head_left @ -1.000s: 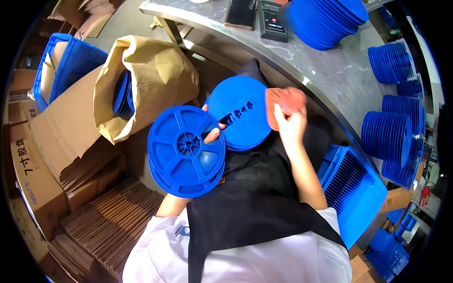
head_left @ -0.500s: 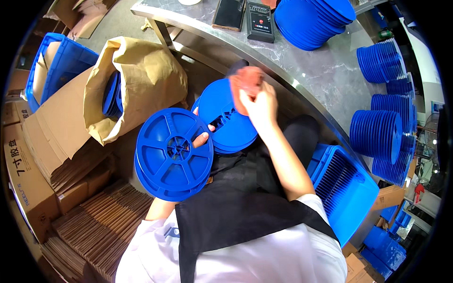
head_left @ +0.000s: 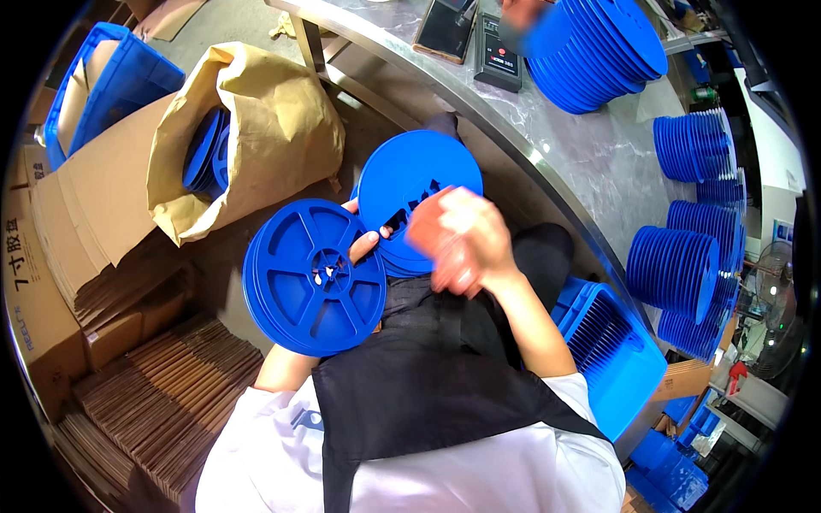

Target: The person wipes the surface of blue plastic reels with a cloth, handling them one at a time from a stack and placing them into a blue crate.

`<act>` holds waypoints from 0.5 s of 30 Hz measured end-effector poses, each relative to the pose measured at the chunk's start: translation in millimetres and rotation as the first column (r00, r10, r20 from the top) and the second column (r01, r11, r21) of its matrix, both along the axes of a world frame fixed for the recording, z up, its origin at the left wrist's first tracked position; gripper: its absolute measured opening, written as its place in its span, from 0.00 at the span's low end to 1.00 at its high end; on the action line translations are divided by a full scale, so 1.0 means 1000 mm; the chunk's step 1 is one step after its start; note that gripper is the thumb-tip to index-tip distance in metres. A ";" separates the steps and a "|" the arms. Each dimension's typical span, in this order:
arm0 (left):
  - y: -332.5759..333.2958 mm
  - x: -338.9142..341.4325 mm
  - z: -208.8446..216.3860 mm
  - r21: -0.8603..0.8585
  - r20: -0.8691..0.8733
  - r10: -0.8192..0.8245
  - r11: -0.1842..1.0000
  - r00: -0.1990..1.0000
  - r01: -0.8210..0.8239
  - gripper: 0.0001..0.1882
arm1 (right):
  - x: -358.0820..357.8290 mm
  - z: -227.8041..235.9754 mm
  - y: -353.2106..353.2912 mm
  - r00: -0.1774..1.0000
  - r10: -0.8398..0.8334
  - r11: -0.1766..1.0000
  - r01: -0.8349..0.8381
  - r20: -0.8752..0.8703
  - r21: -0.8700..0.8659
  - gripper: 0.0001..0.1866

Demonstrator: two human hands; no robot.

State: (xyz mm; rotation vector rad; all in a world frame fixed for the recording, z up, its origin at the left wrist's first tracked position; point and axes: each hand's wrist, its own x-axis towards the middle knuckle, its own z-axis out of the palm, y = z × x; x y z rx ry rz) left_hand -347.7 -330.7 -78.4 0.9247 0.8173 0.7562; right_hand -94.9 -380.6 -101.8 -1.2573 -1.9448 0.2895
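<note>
Left hand: the left hand (head_left: 363, 244) is clamped on a stack of spoked blue reels (head_left: 314, 278); its fingers curl over the rim at about 1 o'clock, seemingly to keep the stack upright against the lap.
Right hand: the right hand (head_left: 457, 239) is blurred and lies across the lower right of a solid blue disc (head_left: 417, 201); whether it grips or only presses, I cannot tell.
Where the reels are: in the lap, below the worktop (head_left: 590, 162) edge, the disc at 1 o'clock from the reels and overlapping them.
Materials: hard, glossy moulded plastic, flat and round; the front reel has spokes and a small hub.
Surroundings: a crumpled brown paper sack (head_left: 256, 128) at 11 o'clock holds more reels; stacked discs (head_left: 676, 269) stand on the marbled worktop at 3 o'clock; flattened cardboard (head_left: 145, 385) lies at 8 o'clock.
</note>
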 end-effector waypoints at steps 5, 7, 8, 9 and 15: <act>0.003 0.006 -0.003 -0.003 0.016 0.006 1.000 1.000 -0.006 0.27 | 0.015 -0.016 0.004 0.322 -0.632 0.773 0.322 -0.705 -0.547 0.21; 0.004 0.008 -0.004 -0.003 0.023 0.032 0.999 0.999 -0.032 0.27 | 0.011 -0.003 0.006 0.183 -0.658 0.749 0.251 -0.730 -0.613 0.19; 0.004 0.008 -0.005 -0.008 0.022 0.042 0.999 0.999 -0.042 0.27 | 0.008 0.003 0.005 0.207 -0.681 0.729 0.288 -0.702 -0.621 0.19; 0.005 0.010 -0.005 -0.011 0.033 0.050 0.999 0.998 -0.050 0.27 | 0.007 0.013 0.002 0.221 -0.649 0.757 0.286 -0.728 -0.587 0.18; 0.006 0.020 -0.006 0.002 0.058 0.092 0.996 0.994 -0.093 0.26 | -0.031 0.035 0.004 0.323 -0.506 0.824 -0.093 -0.800 -0.559 0.22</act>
